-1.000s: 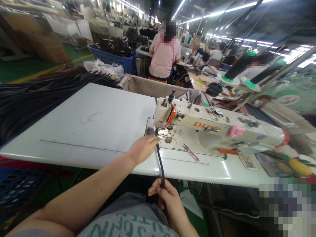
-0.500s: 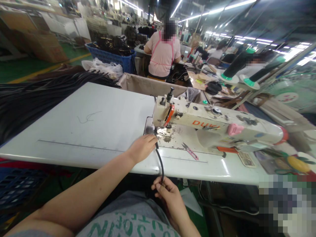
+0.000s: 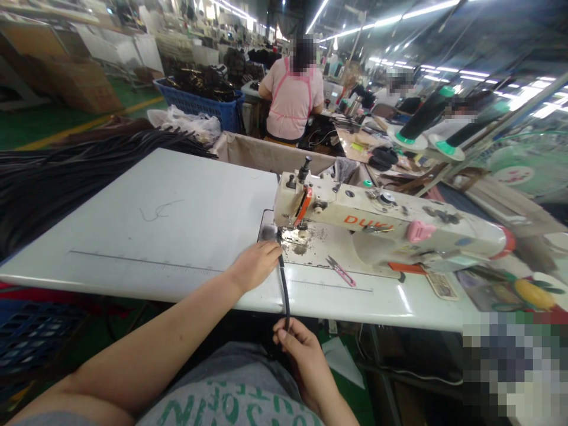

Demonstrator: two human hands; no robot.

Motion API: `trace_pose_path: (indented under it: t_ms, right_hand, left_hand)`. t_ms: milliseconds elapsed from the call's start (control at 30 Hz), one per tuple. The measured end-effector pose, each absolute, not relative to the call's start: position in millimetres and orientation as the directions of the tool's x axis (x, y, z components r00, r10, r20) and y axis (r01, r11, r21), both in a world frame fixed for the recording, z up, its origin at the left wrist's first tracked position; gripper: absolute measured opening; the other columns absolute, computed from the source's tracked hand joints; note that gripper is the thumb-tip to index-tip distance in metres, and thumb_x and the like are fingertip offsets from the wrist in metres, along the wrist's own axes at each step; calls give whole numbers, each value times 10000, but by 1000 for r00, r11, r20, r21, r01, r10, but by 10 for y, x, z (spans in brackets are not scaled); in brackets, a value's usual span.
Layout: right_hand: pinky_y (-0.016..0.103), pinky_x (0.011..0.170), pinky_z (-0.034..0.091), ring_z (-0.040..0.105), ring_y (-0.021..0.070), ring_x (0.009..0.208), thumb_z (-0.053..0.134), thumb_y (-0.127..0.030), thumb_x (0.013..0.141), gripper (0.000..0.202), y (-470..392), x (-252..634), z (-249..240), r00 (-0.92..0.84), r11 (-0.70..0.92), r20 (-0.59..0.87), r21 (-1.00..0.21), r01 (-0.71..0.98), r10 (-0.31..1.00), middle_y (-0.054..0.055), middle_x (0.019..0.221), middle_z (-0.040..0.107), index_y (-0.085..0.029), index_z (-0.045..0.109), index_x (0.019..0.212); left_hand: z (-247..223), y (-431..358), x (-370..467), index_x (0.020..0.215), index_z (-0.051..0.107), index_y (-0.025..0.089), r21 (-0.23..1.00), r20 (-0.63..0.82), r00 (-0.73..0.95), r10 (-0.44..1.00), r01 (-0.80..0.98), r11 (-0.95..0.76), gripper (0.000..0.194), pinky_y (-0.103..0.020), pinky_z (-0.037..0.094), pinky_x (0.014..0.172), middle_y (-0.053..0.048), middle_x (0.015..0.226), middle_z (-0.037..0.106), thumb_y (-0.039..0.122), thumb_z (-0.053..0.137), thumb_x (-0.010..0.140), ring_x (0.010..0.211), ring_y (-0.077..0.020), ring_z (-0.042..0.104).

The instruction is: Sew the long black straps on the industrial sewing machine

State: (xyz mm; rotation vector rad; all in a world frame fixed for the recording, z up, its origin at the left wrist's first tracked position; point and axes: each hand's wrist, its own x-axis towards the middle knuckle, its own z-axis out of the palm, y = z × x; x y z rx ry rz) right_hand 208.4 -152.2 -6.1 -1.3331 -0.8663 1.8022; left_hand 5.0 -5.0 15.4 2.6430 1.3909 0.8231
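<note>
A narrow black strap (image 3: 285, 290) runs from the presser foot area of the sewing machine (image 3: 368, 222) down over the table's front edge. Close in front of the needle, my left hand (image 3: 255, 265) has its fingers together, closed on the strap at the machine's bed. Below the table edge my right hand (image 3: 302, 350) pinches the lower part of the strap between thumb and fingers. The left fingertips and the machine head partly hide where the strap passes under the foot. Pink-handled thread snips (image 3: 341, 271) lie on the table right of the strap.
A ruler scale (image 3: 146, 261) is marked along the white table (image 3: 199, 189), where loose thread lies. Long black strips (image 3: 89, 171) are heaped at the left. Behind stand a blue basket (image 3: 199, 103) and a seated person (image 3: 293, 97). Thread cones (image 3: 426, 115) rise at the right.
The strap between my hands has gone from bowed to nearly straight, its lower part shifting left. My right hand has moved slightly left; my left hand stays in place.
</note>
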Motion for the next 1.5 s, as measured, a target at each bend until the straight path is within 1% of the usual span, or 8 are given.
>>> trace_pose_path:
  t_ms: [67, 200, 300, 433, 600, 800, 1233, 1500]
  right_hand:
    - [256, 683, 417, 562, 153, 734, 802, -578, 819, 384, -1542, 2107, -62, -209, -488, -455, -859, -156, 866, 31, 809, 702, -195, 800, 840]
    - [320, 816, 454, 625, 214, 849, 754, -622, 864, 421, -1558, 2156, -13, -252, -308, -306, -951, 32, 918, 52, 826, 686, -220, 848, 782]
    - [338, 810, 459, 642, 228, 839, 737, -613, 887, 413, -1552, 2175, 99, -328, -237, -260, -965, 108, 908, 59, 803, 681, -233, 866, 787]
    - [332, 787, 444, 621, 212, 808, 729, -543, 923, 360, -1565, 2205, 269, -417, -261, -239, -965, 6, 877, 49, 782, 682, -237, 858, 782]
    - [328, 765, 433, 586, 206, 781, 742, -516, 921, 348, -1608, 2255, 350, -404, -264, -200, -958, -109, 892, 43, 754, 658, -227, 839, 752]
    - [341, 787, 455, 594, 214, 780, 735, -541, 919, 380, -1634, 2232, 385, -365, -267, -217, -960, -90, 905, 51, 759, 661, -218, 826, 740]
    - [340, 782, 466, 619, 216, 776, 692, -570, 939, 409, -1570, 2132, 361, -393, -230, -216, -973, 10, 894, 58, 775, 680, -223, 838, 780]
    - [323, 761, 469, 638, 213, 780, 669, -590, 949, 446, -1588, 2103, 193, -402, -200, -213, -977, 74, 890, 62, 777, 693, -217, 837, 770]
  left_hand:
    - [156, -52, 52, 1081, 678, 173, 271, 433, 461, 775, 753, -599, 162, -417, 566, 1024, -115, 1207, 692, 167, 536, 1004, 1097, -245, 681]
    - [164, -57, 50, 1088, 679, 165, 264, 436, 467, 769, 751, -605, 169, -425, 573, 1012, -127, 1222, 690, 169, 532, 1004, 1097, -255, 685]
    - [166, -64, 44, 1104, 679, 161, 258, 443, 468, 765, 750, -609, 185, -422, 583, 994, -133, 1217, 693, 167, 521, 1007, 1089, -256, 690]
    - [165, -74, 40, 1098, 686, 160, 254, 456, 462, 761, 751, -609, 192, -418, 588, 987, -135, 1221, 695, 173, 514, 1013, 1083, -255, 696]
    - [154, -79, 40, 1092, 697, 173, 253, 462, 456, 760, 754, -606, 192, -432, 580, 1014, -131, 1213, 697, 175, 522, 1012, 1095, -255, 695]
    - [121, -86, 41, 1111, 694, 160, 231, 455, 469, 757, 758, -609, 205, -462, 572, 1043, -139, 1220, 696, 167, 511, 1016, 1128, -267, 690]
    - [102, -105, 37, 1119, 669, 166, 231, 424, 481, 768, 762, -605, 213, -433, 567, 1049, -132, 1220, 688, 166, 474, 1033, 1154, -257, 682]
    - [91, -46, 76, 1216, 617, 144, 232, 422, 446, 789, 788, -570, 264, -431, 538, 1104, -153, 1332, 634, 110, 486, 990, 1227, -258, 647]
